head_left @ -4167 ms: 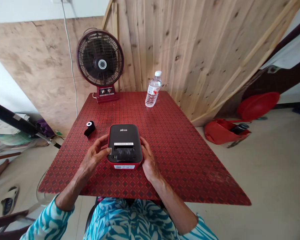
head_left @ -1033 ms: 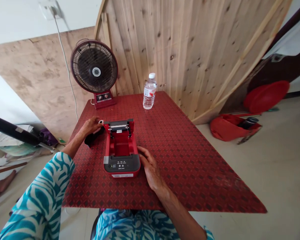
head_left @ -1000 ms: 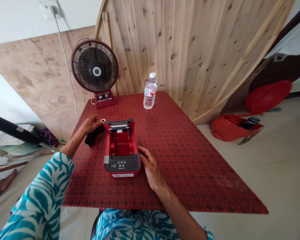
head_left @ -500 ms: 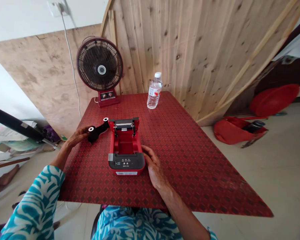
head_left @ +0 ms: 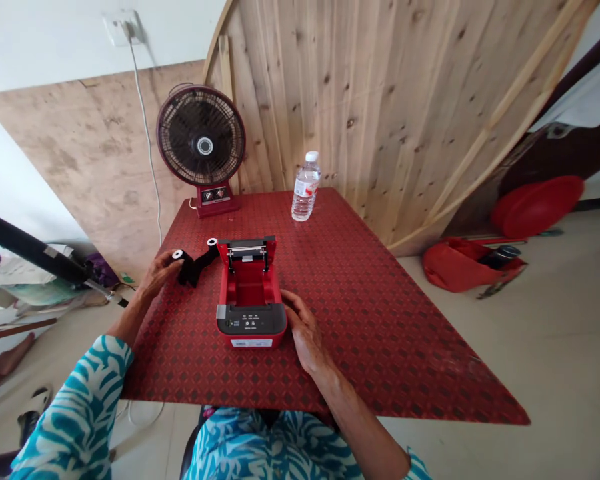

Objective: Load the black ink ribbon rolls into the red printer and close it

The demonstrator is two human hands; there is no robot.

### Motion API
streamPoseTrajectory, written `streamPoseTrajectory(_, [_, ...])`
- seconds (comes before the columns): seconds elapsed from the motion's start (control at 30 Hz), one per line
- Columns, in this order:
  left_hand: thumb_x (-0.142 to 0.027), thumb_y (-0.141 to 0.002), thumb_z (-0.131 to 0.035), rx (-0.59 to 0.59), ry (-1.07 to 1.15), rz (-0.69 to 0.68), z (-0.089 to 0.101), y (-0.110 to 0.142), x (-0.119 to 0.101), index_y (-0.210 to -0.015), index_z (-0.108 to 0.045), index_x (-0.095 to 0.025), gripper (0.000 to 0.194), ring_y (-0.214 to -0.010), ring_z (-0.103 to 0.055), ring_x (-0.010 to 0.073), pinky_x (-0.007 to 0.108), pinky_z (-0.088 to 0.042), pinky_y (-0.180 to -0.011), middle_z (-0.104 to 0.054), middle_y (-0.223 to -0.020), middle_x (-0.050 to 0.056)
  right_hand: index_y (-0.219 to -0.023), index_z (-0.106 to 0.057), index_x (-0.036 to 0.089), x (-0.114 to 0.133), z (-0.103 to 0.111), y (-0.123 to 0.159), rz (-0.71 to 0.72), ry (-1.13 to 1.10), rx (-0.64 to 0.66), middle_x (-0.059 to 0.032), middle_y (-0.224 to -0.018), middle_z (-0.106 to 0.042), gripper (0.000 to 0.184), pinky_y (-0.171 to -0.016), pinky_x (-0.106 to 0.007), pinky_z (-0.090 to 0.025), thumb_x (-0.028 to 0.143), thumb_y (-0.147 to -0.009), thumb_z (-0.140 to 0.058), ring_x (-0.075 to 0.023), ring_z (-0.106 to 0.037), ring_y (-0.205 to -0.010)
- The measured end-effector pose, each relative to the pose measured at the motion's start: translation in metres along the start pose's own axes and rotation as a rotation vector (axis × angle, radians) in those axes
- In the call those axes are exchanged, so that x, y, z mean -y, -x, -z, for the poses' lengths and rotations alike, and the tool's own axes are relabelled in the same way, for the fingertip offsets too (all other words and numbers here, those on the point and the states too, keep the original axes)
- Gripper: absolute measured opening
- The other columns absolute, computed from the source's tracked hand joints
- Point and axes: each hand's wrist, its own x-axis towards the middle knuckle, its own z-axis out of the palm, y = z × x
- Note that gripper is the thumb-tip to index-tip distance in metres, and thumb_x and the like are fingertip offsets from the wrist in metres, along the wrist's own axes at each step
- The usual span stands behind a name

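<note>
A small red label printer [head_left: 253,327] with a dark grey front panel stands in the middle of the table, its lid raised at the back and its red inner bay bare. My right hand [head_left: 306,333] lies along the printer's right side, fingers stretched out and touching it, nothing grasped. To the left of the printer, my left hand [head_left: 161,272] pinches one end of a black ribbon [head_left: 195,268] wound on two rolls with white cores. Its far roll rests by the printer's raised lid, and a slack black band links the two.
A dark red fan [head_left: 204,145] stands at the table's far left, with a clear water bottle [head_left: 306,190] to its right. The red patterned tablecloth [head_left: 370,333] covers the table. On the floor at right lies a red bag [head_left: 460,267]. Another person's foot [head_left: 10,357] shows at left.
My left hand has drawn its end of the black ribbon slightly left, and the band has shifted. My right hand stays against the printer. The whole view has tilted slightly.
</note>
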Motion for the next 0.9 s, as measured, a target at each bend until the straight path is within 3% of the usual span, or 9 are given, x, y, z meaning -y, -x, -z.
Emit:
streamPoseTrajectory(0.17, [-0.058, -0.056, -0.083, -0.040, 0.229, 0.020, 0.009, 0.021, -0.045, -0.114, -0.065, -0.017, 0.073, -0.070, -0.069, 0.0182, 0.027, -0.057, -0.066, -0.074, -0.087, 0.005, -0.110, -0.067, 0.027, -0.002, 0.001, -0.001, 0.004, -0.011, 0.006, -0.0023, -0.119, -0.070, 0.032, -0.102, -0.041, -0.042, 0.040, -0.081, -0.062, -0.0253, -0.059, -0.115])
streamPoseTrajectory(0.3, [-0.044, -0.061, -0.087, 0.091, 0.358, 0.044, -0.001, 0.054, -0.068, -0.114, -0.066, -0.016, 0.064, -0.058, -0.066, 0.0135, 0.021, -0.054, -0.056, -0.074, -0.083, 0.005, -0.111, -0.067, 0.026, -0.002, 0.001, -0.001, -0.016, -0.011, 0.003, -0.0031, -0.119, -0.069, 0.034, -0.101, -0.042, -0.043, 0.041, -0.080, -0.062, -0.0261, -0.059, -0.114])
streamPoseTrajectory(0.43, [-0.041, -0.068, -0.083, 0.332, 0.442, 0.031, -0.026, 0.082, -0.076, -0.116, -0.067, -0.017, 0.057, -0.067, -0.069, 0.0188, 0.024, -0.055, -0.060, -0.075, -0.096, 0.011, -0.110, -0.067, 0.026, 0.000, 0.000, 0.000, -0.030, -0.014, 0.002, -0.0034, -0.119, -0.069, 0.035, -0.100, -0.042, -0.044, 0.042, -0.079, -0.063, -0.0264, -0.059, -0.114])
streamPoseTrajectory(0.53, [-0.041, -0.072, -0.081, 0.437, 0.447, 0.033, -0.040, 0.094, -0.082, -0.122, -0.065, -0.019, 0.057, -0.075, -0.070, 0.0204, 0.025, -0.055, -0.064, -0.074, -0.101, 0.011, -0.110, -0.067, 0.026, 0.000, 0.000, 0.000, -0.015, -0.006, 0.001, -0.0028, -0.120, -0.069, 0.034, -0.102, -0.042, -0.042, 0.041, -0.080, -0.062, -0.0259, -0.058, -0.115])
streamPoseTrajectory(0.9, [-0.024, -0.073, -0.081, 0.522, 0.286, -0.124, -0.059, 0.104, -0.101, -0.110, -0.073, -0.022, 0.038, -0.082, -0.069, 0.0196, 0.028, -0.056, -0.076, -0.075, -0.098, 0.008, -0.110, -0.066, 0.026, 0.002, 0.000, 0.000, -0.010, -0.015, 0.019, -0.0026, -0.116, -0.070, 0.033, -0.101, -0.041, -0.043, 0.040, -0.081, -0.060, -0.0248, -0.060, -0.113])
